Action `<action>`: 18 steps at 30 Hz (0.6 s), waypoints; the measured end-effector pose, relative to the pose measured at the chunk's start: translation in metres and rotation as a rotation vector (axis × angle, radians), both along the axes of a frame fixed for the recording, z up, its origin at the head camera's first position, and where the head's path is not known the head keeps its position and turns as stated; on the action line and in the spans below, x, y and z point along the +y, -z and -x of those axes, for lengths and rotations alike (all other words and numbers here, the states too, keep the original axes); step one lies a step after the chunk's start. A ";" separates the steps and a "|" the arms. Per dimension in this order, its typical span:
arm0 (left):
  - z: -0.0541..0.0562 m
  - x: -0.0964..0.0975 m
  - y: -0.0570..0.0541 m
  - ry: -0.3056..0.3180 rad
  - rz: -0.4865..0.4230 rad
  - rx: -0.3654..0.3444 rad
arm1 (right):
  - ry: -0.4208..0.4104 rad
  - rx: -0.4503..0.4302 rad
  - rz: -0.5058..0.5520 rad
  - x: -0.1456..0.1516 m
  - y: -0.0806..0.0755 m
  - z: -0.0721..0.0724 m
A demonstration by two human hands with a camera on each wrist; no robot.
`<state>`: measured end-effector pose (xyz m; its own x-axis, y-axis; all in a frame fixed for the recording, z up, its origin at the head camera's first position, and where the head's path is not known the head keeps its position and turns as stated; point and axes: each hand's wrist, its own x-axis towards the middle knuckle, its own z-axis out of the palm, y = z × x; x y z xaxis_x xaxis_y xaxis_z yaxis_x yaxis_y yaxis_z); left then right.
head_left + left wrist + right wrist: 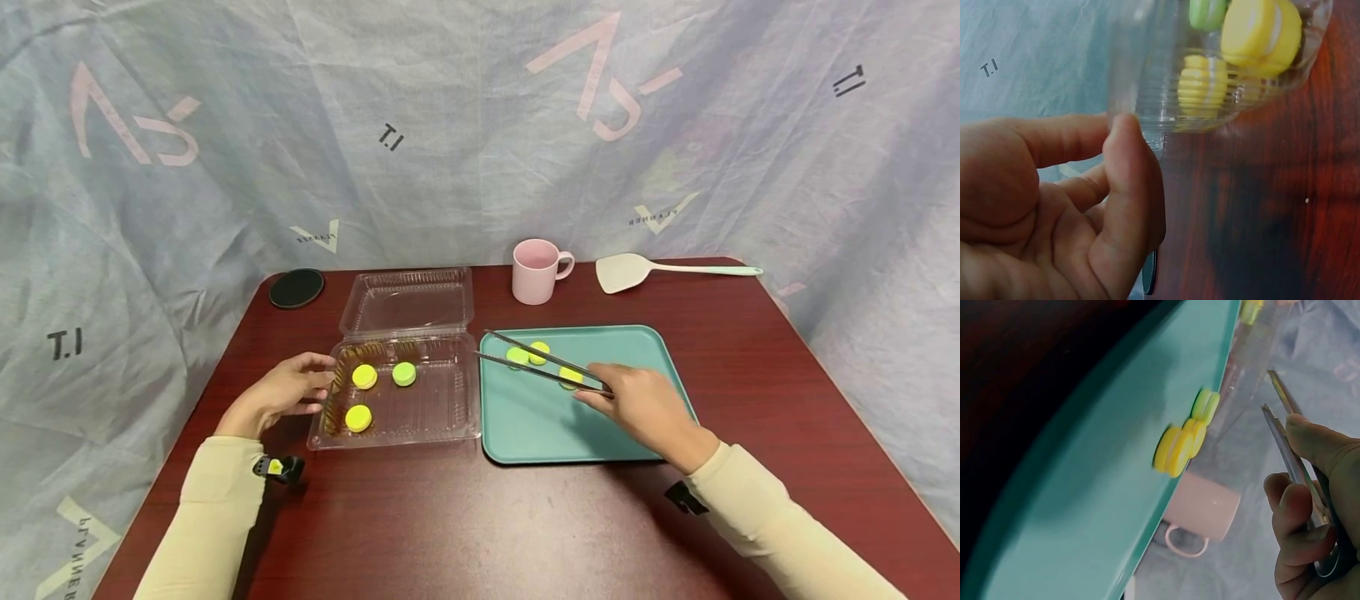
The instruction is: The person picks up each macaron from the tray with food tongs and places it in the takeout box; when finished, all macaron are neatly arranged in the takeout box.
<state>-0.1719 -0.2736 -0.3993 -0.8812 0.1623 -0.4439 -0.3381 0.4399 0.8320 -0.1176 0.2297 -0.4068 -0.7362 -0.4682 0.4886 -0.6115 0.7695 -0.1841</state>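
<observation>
My left hand (288, 390) is at the left side of a clear plastic container (442, 421) with a hinged lid. Thumb and a fingertip pinch its rim in the left wrist view. Inside sit a green macaron (403, 374), a yellow macaron (364, 377) and a second yellow macaron (358, 418). The right hand (647, 408) holds metal tongs (536, 372) over a teal tray (577, 433). Their tips are parted, with nothing between them, near the tray's left edge. On the tray lie a green macaron (1205, 407) and two yellow macarons (1172, 452), close together.
Behind the tray stands a pink mug (534, 275), with a white spatula (626, 271) to its right. The open lid (408, 302) lies behind the container. A dark round coaster (297, 288) rests at the back left. A printed curtain hangs along the table's back.
</observation>
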 end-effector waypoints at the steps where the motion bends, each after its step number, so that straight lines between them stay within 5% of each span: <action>1: 0.000 0.000 0.000 0.004 -0.001 0.002 | 0.016 -0.005 -0.005 0.002 0.000 -0.001; 12: 0.001 -0.001 0.002 0.002 0.003 -0.003 | 0.147 -0.069 -0.058 0.023 0.012 -0.014; 18: 0.002 -0.002 0.003 0.004 0.003 0.003 | 0.155 -0.015 -0.088 0.025 0.017 -0.014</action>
<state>-0.1739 -0.2753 -0.4018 -0.8820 0.1647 -0.4414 -0.3336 0.4434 0.8319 -0.1037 0.2545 -0.4233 -0.8099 -0.3888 0.4393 -0.4818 0.8680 -0.1200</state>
